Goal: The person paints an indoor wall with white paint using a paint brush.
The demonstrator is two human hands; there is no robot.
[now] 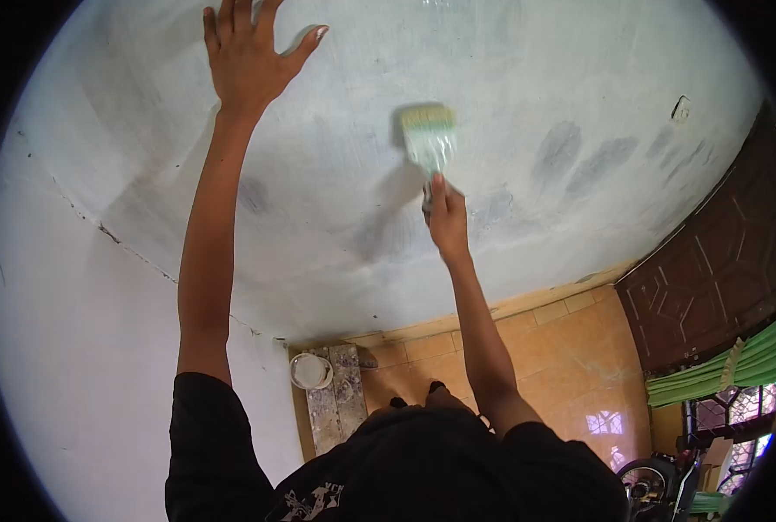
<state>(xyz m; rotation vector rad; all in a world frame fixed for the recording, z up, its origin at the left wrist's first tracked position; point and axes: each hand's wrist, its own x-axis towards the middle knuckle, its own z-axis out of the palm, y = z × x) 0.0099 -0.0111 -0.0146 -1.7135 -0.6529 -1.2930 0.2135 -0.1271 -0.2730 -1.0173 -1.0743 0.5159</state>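
Observation:
My right hand (448,217) is wrapped round the handle of a wide paintbrush (429,143), bristles upward. The pale bristle end overlaps the wall (344,165), and white paint coats the lower part of the brush head. My left hand (247,56) lies spread high on the same wall, fingers apart, with its fingertips partly cut off by the top of the view. The wall is whitish and streaky, with grey patches (559,148) to the right of the brush.
A white bucket (311,371) stands on a paint-spattered wooden bench (347,391) in the corner below. Orange tiles (562,357) cover the floor. A wall switch (681,109), a brown door (710,252), a green curtain (753,361) and a motorcycle (653,483) are to the right.

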